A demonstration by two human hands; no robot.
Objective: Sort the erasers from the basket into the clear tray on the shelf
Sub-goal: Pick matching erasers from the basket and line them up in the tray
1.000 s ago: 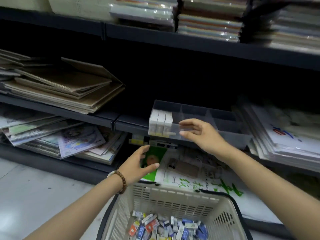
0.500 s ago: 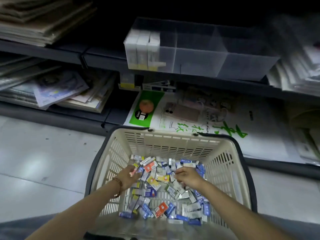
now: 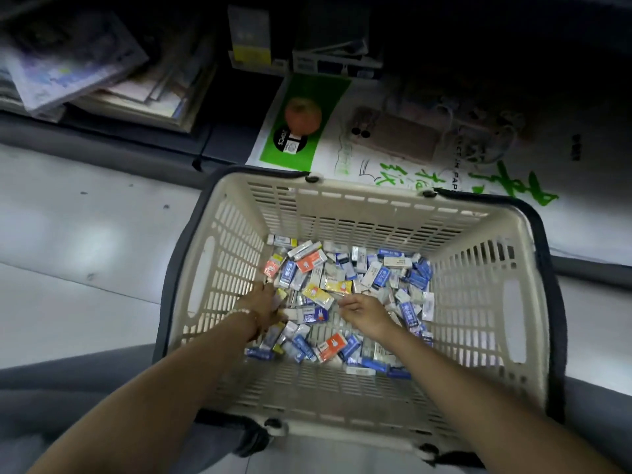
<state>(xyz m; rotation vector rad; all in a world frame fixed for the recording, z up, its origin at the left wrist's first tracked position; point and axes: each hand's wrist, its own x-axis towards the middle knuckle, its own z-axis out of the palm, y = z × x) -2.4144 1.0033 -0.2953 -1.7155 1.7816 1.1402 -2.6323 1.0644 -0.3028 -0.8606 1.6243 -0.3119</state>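
The cream plastic basket [image 3: 345, 200] stands on the floor below me, its bottom covered with several small erasers [image 3: 345, 271] in blue, white, orange and yellow wrappers. Both my hands are down inside it. My left hand [image 3: 265, 302], with a bead bracelet on the wrist, lies at the left edge of the pile, its fingers pushed in among the erasers. My right hand [image 3: 362, 311] hovers over the middle of the pile with its fingers curled downward. What either hand holds is hidden. The clear tray is out of view.
The lowest shelf holds a large green and white printed paper pack [image 3: 393, 155] just beyond the basket. Stacked notebooks [image 3: 102, 80] lie at the upper left. Grey tiled floor [image 3: 85, 251] spreads to the left, and the basket's dark handles hang along its rim.
My hands left the clear tray on the shelf and went down into the basket. My view tilted down, so the tray dropped out of sight.
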